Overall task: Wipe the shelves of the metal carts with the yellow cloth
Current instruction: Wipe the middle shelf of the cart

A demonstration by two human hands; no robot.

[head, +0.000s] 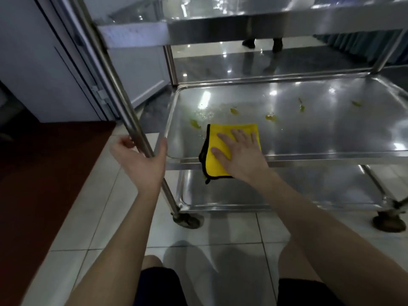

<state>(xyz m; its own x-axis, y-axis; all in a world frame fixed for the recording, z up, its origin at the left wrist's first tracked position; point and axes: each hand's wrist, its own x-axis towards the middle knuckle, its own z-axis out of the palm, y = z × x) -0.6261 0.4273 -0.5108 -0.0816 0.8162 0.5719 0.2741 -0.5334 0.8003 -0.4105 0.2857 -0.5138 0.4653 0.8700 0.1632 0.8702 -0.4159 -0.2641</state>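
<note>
metal cart [287, 25]: rigid, steady | middle shelf [331, 138]: slick steel, yellow-green smears | left hand [141, 160]: grip loosely round corner post [123, 102] | yellow cloth [223, 138]: soft, light, front-left of shelf, overhanging edge | right hand [240, 155]: fingers spread flat, pressing cloth; best driven by palm.

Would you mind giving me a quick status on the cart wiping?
Right hand flat on yellow cloth, middle shelf near edge. Left hand around cart post. Yellow-green smears ahead, unwiped. Nothing blocking.
</note>
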